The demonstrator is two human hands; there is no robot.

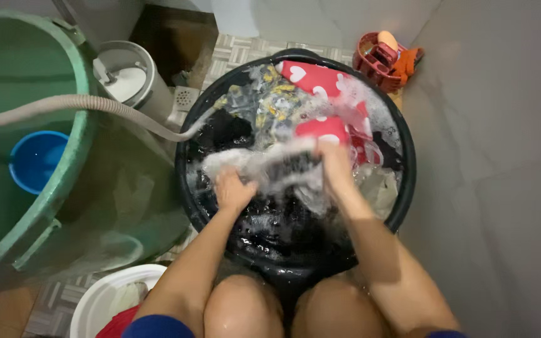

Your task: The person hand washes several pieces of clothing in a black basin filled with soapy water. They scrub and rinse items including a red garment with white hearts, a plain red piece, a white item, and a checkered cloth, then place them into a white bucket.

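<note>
A black wash basin full of soapy water and clothes stands on the floor between my knees. My left hand and my right hand both grip a wet, pale grey garment, stretched between them over the water and blurred by motion. Behind it lie a red cloth with white hearts, a yellow-patterned cloth and dark clothes. Foam covers the basin's right side.
A big green tub at left holds a blue scoop. A grey hose runs from it to the basin. Also a grey canister, a white bucket with red cloth, a red caddy, the wall right.
</note>
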